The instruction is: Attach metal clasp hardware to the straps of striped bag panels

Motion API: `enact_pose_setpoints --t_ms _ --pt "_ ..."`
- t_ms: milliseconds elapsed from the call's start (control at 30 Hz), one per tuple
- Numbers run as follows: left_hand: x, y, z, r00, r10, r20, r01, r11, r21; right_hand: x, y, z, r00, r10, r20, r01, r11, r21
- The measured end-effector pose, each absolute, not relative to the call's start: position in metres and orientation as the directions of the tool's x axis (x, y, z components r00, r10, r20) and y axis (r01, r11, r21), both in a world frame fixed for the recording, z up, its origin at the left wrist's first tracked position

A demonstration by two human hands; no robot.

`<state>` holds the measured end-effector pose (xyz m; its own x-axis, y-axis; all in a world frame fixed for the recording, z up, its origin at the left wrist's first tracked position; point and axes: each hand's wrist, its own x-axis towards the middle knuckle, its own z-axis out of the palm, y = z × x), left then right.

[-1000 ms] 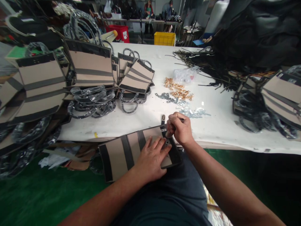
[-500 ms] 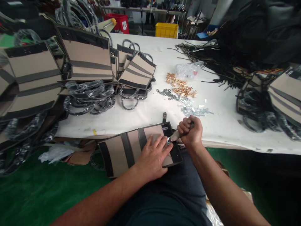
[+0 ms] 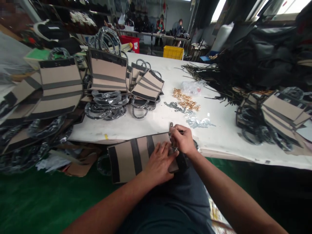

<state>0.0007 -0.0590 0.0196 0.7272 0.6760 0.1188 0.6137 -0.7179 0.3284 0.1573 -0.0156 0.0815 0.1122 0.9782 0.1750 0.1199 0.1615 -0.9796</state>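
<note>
A beige panel with dark stripes (image 3: 125, 159) lies across my lap at the table's front edge. My left hand (image 3: 159, 162) rests flat on it with the fingers spread. At the panel's dark right end, my right hand (image 3: 181, 138) is closed around a dark tool, most of which the fingers hide. A small metal piece (image 3: 175, 149) shows between the two hands. Just beyond the panel's top edge, a strap end with metal (image 3: 171, 124) touches the table beside my right fingertips.
Striped bag pieces (image 3: 108, 70) with wrapped handles crowd the white table (image 3: 151, 125) at left. Gold parts (image 3: 186, 100), silver plates (image 3: 198, 120) and a plastic bag (image 3: 192, 87) lie mid-table. Dark straps (image 3: 214, 78) and more bag pieces (image 3: 282, 110) are at right. Two people sit far back.
The view has tilted up. My right hand has moved left, nearer the strap end, and the tool's pale part no longer shows. My left hand remains on the panel.
</note>
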Motion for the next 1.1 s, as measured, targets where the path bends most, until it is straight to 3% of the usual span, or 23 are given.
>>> enact_pose_setpoints --t_ms 100,300,400,500,600,700,933,1100 --pt "0.0 -0.059 0.019 0.73 0.672 0.128 0.608 -0.723 0.329 0.157 -0.014 0.085 0.115 0.981 0.157 0.05 0.152 -0.987" --pt "0.003 -0.058 0.023 0.715 0.682 0.154 0.59 -0.706 0.392 0.142 -0.022 0.079 -0.177 0.936 0.304 0.351 0.348 -0.869" --pt "0.002 -0.058 0.024 0.724 0.672 0.155 0.57 -0.71 0.415 0.142 -0.025 0.075 -0.248 0.901 0.356 0.409 0.431 -0.805" --pt "-0.002 -0.057 0.023 0.729 0.669 0.144 0.581 -0.717 0.385 0.149 -0.025 0.078 -0.15 0.929 0.337 0.377 0.369 -0.85" --pt "-0.005 -0.057 0.019 0.744 0.656 0.126 0.579 -0.728 0.368 0.159 -0.025 0.088 0.029 0.954 0.299 0.172 0.29 -0.942" --pt "-0.005 -0.056 0.017 0.756 0.643 0.121 0.569 -0.737 0.364 0.164 -0.026 0.093 0.185 0.926 0.33 -0.02 0.34 -0.94" --pt "-0.005 -0.058 0.022 0.743 0.657 0.125 0.585 -0.729 0.354 0.161 -0.027 0.059 0.235 0.948 0.214 -0.047 0.231 -0.972" --pt "-0.007 -0.074 0.028 0.744 0.657 0.124 0.584 -0.728 0.358 0.181 -0.056 0.088 0.318 0.908 0.274 -0.099 0.319 -0.943"
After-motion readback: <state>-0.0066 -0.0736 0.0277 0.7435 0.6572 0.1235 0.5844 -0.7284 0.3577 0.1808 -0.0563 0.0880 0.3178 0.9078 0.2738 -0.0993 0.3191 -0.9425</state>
